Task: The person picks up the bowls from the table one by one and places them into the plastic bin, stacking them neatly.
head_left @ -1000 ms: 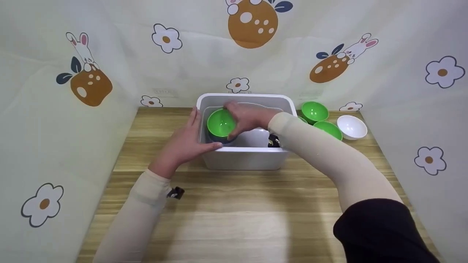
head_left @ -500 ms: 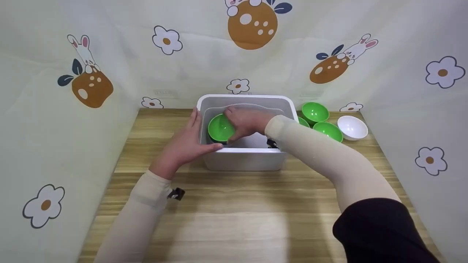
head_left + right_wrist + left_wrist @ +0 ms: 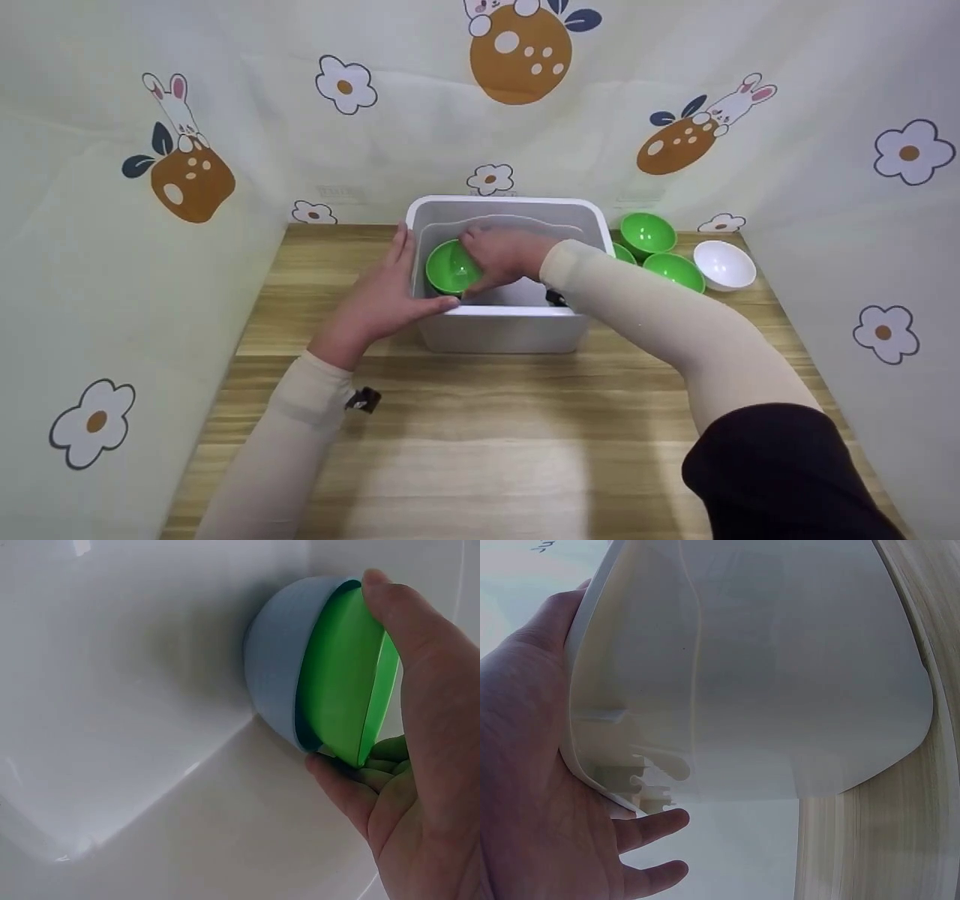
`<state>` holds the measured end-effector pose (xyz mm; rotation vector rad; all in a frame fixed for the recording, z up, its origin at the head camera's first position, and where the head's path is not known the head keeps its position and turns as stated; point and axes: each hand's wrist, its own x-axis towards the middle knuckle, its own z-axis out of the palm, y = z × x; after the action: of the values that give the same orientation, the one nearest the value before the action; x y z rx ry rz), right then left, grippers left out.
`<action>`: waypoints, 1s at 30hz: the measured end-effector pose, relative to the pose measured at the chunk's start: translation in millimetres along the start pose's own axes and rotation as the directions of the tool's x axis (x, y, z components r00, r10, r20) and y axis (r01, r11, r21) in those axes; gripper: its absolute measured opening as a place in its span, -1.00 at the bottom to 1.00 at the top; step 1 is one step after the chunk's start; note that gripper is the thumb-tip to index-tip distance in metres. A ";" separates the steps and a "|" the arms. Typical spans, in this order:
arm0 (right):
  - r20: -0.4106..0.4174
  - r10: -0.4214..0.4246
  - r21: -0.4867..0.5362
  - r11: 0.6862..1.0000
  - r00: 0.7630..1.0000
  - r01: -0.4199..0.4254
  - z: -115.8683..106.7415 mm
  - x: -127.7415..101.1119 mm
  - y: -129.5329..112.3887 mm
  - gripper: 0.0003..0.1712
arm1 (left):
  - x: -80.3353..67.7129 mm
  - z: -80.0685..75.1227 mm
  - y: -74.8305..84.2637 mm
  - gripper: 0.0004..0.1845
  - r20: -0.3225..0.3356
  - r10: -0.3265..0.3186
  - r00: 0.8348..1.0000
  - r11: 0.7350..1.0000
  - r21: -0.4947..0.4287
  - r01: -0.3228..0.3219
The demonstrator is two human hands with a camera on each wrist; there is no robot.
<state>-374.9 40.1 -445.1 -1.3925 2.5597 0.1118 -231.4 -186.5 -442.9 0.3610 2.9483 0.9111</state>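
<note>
One green bowl (image 3: 450,267) in right hand (image 3: 504,256)

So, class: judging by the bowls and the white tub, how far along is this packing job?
Done: a grey-blue bowl already lies inside the white tub. In hand: the right hand lowers a green bowl into it, while the left hand steadies the tub's rim. Left: three green bowls, one half hidden, and a white bowl wait on the table.
</note>
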 end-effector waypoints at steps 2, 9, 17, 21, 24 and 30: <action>0.013 0.000 -0.009 1.000 1.000 0.001 1.0 0.5 -0.4 0.24 | -0.3 0.4 0.1 0.58 -0.001 0.004 1.000 1.000 -0.007 -0.004; 0.024 -0.050 -0.121 0.991 0.998 0.053 4.7 3.4 -2.6 0.20 | -0.4 1.8 -0.4 0.57 -0.003 0.005 1.000 1.000 -0.007 -0.006; 0.057 -0.040 -0.174 0.984 0.998 0.049 7.1 4.1 -6.0 0.15 | 1.8 4.9 -1.2 0.47 -0.022 0.019 1.000 1.000 -0.004 -0.019; 0.077 -0.022 -0.163 0.986 0.997 0.035 8.7 4.5 -6.3 0.15 | 1.4 4.3 -0.7 0.52 -0.019 0.019 1.000 1.000 -0.007 -0.019; 0.086 -0.012 -0.152 0.988 0.996 0.025 9.1 4.4 -6.3 0.15 | 0.8 3.6 -0.7 0.55 -0.016 0.023 1.000 1.000 -0.007 -0.023; 0.085 -0.017 -0.130 0.991 0.996 0.028 8.6 7.6 -6.2 0.13 | 0.7 2.3 -0.8 0.51 -0.023 0.023 0.999 1.000 -0.006 -0.023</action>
<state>-372.3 31.9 -455.0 -1.4299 2.5071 0.3332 -232.0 -185.7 -445.2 0.3875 2.9673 0.9327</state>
